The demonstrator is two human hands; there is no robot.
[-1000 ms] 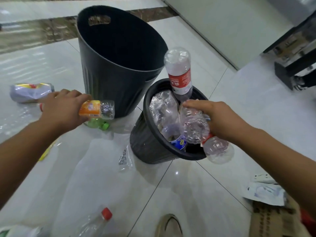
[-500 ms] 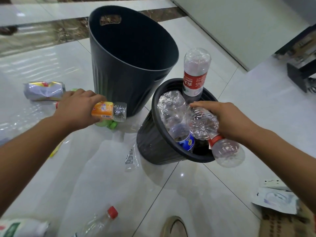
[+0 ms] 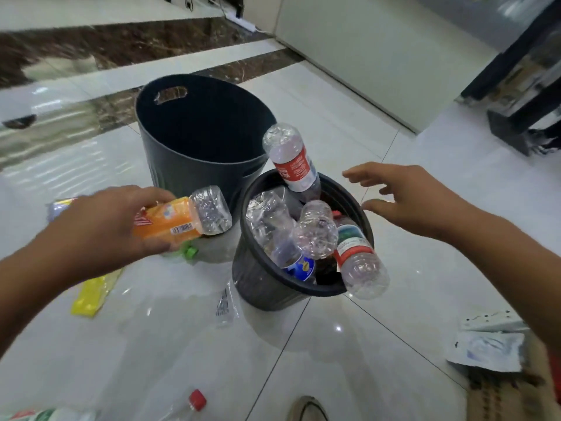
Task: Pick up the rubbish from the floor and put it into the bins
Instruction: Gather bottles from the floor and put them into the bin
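My left hand grips an orange-labelled plastic bottle, held just left of the small black bin. That bin is piled with clear plastic bottles; one with a red label sticks up at its back. A clear bottle with a red-edged label lies across the near rim, hanging over the edge. My right hand hovers to the right of the small bin, fingers spread, holding nothing. The large dark bin stands behind and looks empty.
On the white tile floor lie a yellow wrapper, a clear wrapper, a green-capped bottle under my left hand, and a red-capped bottle at the bottom. Paper packets and cardboard lie at the right. My shoe shows below.
My right hand let go of the clear bottle, which now rests on the small bin's rim, and pulled back open to the right. My left hand brought the orange bottle closer to the small bin.
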